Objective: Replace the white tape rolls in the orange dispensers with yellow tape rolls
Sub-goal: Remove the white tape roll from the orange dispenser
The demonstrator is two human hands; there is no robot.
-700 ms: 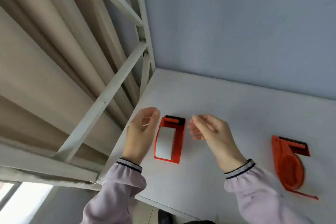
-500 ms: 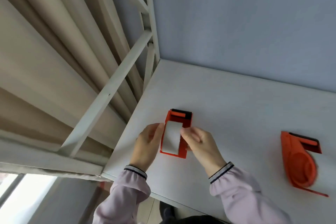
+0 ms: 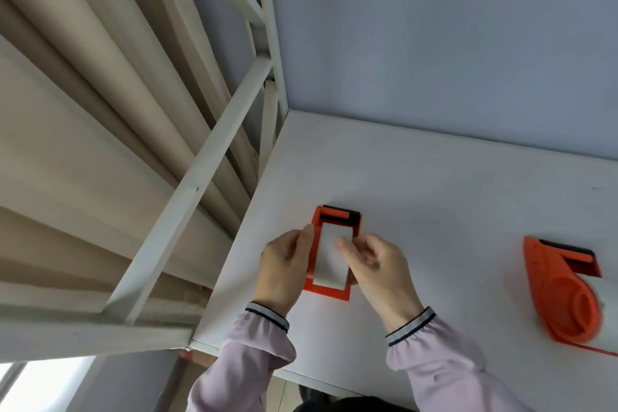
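Note:
An orange dispenser point(image 3: 337, 216) stands near the left edge of the white table point(image 3: 434, 184), with a white tape roll point(image 3: 329, 256) seated in it. My left hand point(image 3: 284, 266) grips the dispenser's left side. The fingers of my right hand point(image 3: 371, 261) press on the right side of the dispenser and the roll's face. A second orange dispenser point(image 3: 561, 291) lies on its side at the right, a white roll showing at its edge. No yellow tape roll is in view.
A white metal frame point(image 3: 187, 197) with slanted bars rises just left of the table, beige curtains behind it. A pale blue wall point(image 3: 434, 37) closes the far side. The table's front edge runs close below my wrists.
Both hands have closed in from either side of the left dispenser and now hold it. The dispenser on the right has not moved.

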